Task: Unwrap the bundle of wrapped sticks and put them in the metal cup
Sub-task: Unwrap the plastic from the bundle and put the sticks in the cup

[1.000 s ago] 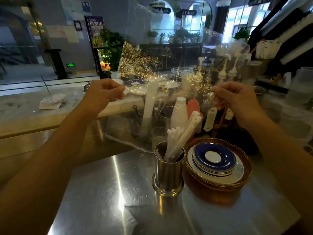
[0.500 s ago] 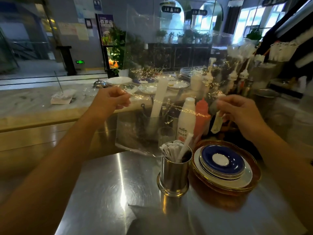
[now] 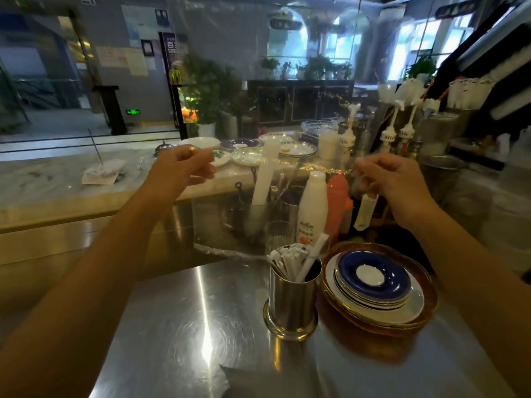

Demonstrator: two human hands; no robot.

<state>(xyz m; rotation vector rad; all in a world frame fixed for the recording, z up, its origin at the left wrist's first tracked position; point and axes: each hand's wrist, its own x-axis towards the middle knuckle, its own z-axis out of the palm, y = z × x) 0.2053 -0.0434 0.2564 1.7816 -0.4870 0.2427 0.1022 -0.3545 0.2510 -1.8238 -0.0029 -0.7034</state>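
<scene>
A shiny metal cup (image 3: 290, 304) stands on the steel counter with several white paper-wrapped sticks (image 3: 293, 258) in it; one longer stick leans to the right. Above and behind the cup hangs a clear plastic wrapper (image 3: 230, 225), stretched flat between my hands. My left hand (image 3: 184, 165) pinches its top left corner and my right hand (image 3: 393, 179) pinches its top right corner. The wrapper's lower edge hangs just behind the cup's rim.
A stack of blue and white saucers on an amber plate (image 3: 376, 285) sits right beside the cup. Behind stand a white bottle (image 3: 313, 208), a red bottle (image 3: 339, 202), syrup pump bottles (image 3: 393, 130) and a marble ledge (image 3: 57, 185) with dishes.
The sticks have dropped fully into the cup. The wrapper, bunched and raised before, now hangs spread flat between my hands, which have moved slightly apart and lower.
</scene>
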